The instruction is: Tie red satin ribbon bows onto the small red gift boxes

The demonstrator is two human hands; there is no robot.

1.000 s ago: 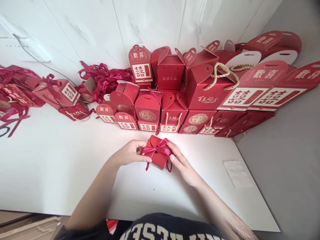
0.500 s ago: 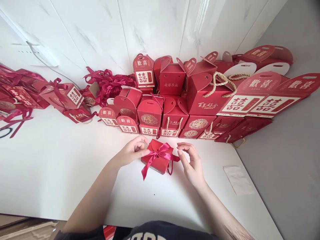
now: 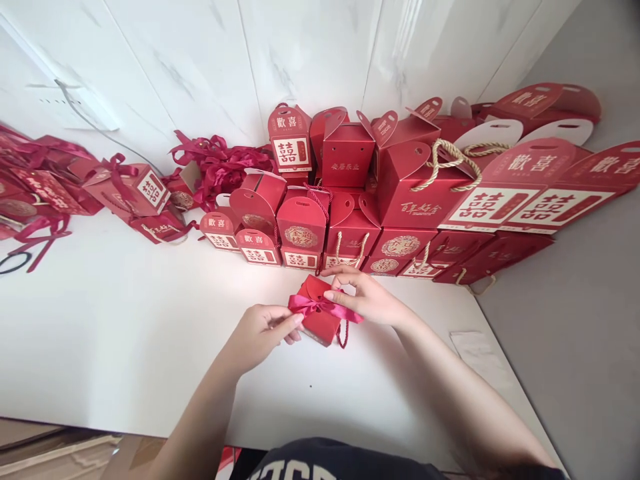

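A small red gift box (image 3: 320,327) lies on the white table in front of me, with a red rope handle hanging at its right side. Across its top runs a shiny pink-red ribbon (image 3: 345,311), tied in a bow with its knot at the middle. My left hand (image 3: 273,330) is at the box's lower left, thumb and fingers pinched on the ribbon's left part. From the upper right my right hand (image 3: 363,293) reaches over the box, thumb and fingers closed on the bow's right loop beside the knot.
Stacked red gift boxes (image 3: 405,193) line the wall behind, some with gold rope handles. A heap of loose ribbons (image 3: 220,167) lies left of them. Ribboned boxes (image 3: 117,187) stand at far left, near a scissors handle (image 3: 15,262). White paper (image 3: 477,353) lies at right.
My right hand has moved left onto the bow. My left hand has shifted down to the ribbon's left part, and the tail that hung over the front is now drawn up there.
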